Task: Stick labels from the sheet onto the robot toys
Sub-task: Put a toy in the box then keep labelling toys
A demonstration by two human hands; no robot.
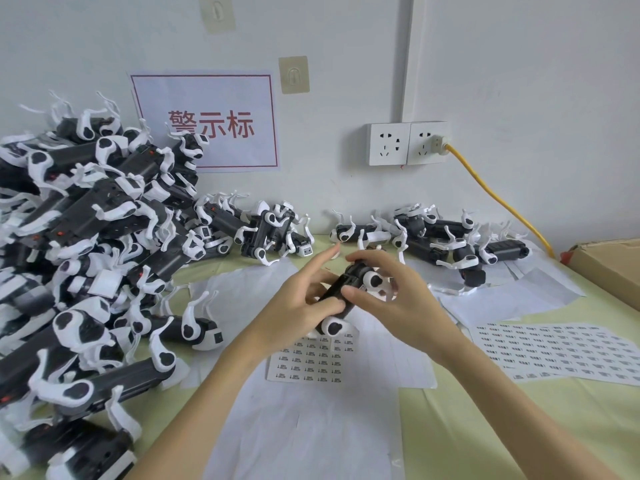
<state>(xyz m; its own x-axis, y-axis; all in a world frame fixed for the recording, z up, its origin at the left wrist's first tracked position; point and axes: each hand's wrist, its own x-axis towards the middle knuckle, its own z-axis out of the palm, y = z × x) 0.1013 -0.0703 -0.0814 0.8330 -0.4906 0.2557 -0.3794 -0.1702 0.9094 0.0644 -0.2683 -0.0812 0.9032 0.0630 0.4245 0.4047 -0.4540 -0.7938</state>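
Observation:
A black-and-white robot dog toy point(349, 289) is held above the table's middle, belly side up, between both hands. My left hand point(298, 303) grips it from the left, thumb on its dark body and index finger stretched out past it. My right hand point(391, 289) holds it from the right, with the thumb pressing on the dark body and the fingers curled over the far end. A small label sheet point(308, 362) lies on the table just below the toy. A larger label sheet point(557, 351) lies to the right.
A tall heap of robot toys point(86, 244) fills the left side. More toys point(446, 240) lie along the wall at the back. White backing papers point(311, 427) cover the green tabletop. A cardboard box point(609, 261) sits at the right edge, and a yellow cable point(498, 199) hangs from the wall socket.

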